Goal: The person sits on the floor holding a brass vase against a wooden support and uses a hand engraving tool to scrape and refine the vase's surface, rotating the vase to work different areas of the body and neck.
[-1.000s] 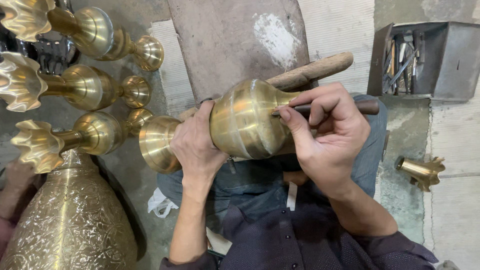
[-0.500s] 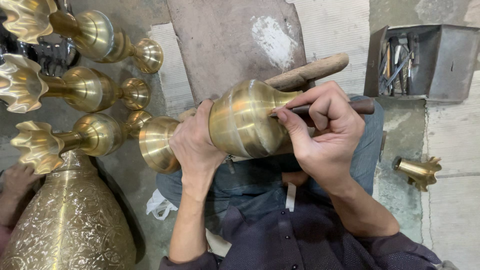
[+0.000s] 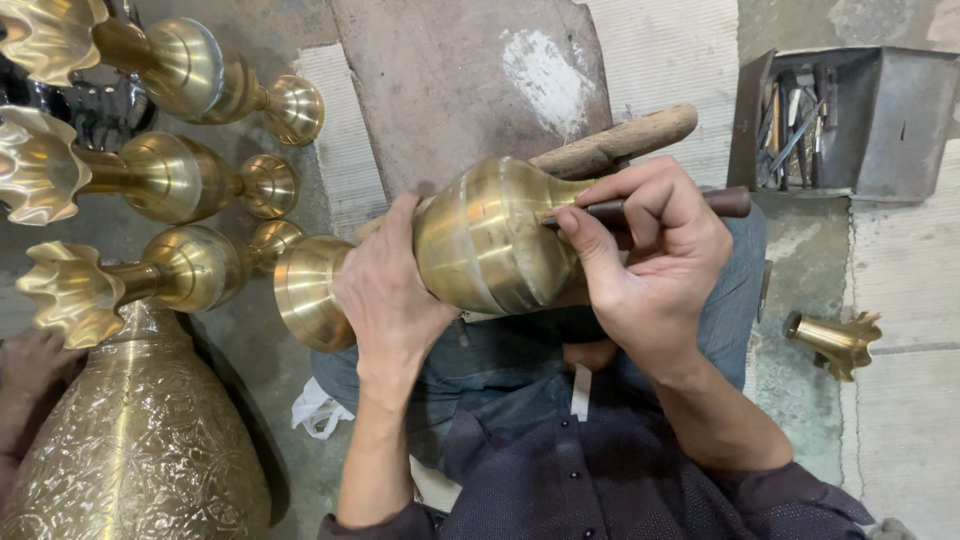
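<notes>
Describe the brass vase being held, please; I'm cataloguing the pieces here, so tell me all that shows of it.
The brass vase is polished gold-coloured metal with a rounded belly ringed by faint bands, a narrow waist and a flared round foot at its left end. It lies sideways over the person's lap. The left hand grips its waist; the right hand presses a dark-handled tool against its belly. Its neck end is hidden behind the right hand.

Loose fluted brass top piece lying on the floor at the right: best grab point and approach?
Probably the narrow round neck of the fluted brass top piece, coming from above. It lies on its side, neck pointing left, scalloped flare to the right; the neck looks smooth and cylindrical, while the flared edge is uneven. The floor around it looks open.
</notes>
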